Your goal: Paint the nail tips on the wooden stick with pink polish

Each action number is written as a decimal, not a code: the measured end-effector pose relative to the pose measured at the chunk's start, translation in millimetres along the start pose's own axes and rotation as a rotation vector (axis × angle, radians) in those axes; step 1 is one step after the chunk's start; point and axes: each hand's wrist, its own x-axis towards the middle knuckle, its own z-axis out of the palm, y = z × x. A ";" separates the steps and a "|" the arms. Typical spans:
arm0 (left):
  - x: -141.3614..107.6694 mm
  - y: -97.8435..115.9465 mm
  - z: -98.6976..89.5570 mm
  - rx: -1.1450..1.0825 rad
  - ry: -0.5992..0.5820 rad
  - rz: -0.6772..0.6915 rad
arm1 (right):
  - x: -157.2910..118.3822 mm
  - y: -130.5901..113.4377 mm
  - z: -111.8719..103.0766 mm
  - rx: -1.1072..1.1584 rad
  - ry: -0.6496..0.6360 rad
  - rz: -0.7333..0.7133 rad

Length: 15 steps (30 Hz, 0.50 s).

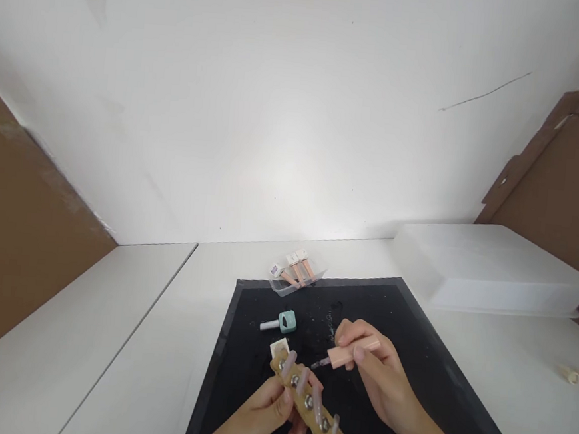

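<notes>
My left hand point(269, 409) grips a tan nail-tip display strip point(316, 416) with round metal studs along it. Several pale, translucent nail tips point(303, 380) stick up from the studs. Between the fingers of my right hand point(377, 371) is a pink nail polish brush point(354, 352). Its bristle end points left, a short way from the strip and seemingly apart from it. Behind the strip's far end shows a small white square item point(280, 348), partly covered. Farther back a mint-green nail polish bottle point(287, 321) with a light grey cap lies on its side.
A black mat point(257, 301) covers the middle of the white table point(159, 340). At its back edge a clear plastic tray point(281, 288) holds 3 pink-capped bottles point(295, 267). A white box point(496, 267) stands at right. Small pale objects point(576, 375) lie near the right edge.
</notes>
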 end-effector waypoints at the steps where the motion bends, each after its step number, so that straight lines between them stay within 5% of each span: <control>1: 0.6 -0.8 0.1 0.011 0.001 0.006 | -0.6 -0.4 -0.6 0.004 -0.047 -0.011; 7: 1.8 1.1 -1.6 0.079 -0.020 0.016 | -3.4 -5.3 3.2 -0.064 -0.228 -0.119; 15: 1.2 -5.3 -3.6 0.071 -0.075 0.037 | -2.2 -4.6 2.4 -0.156 -0.171 -0.112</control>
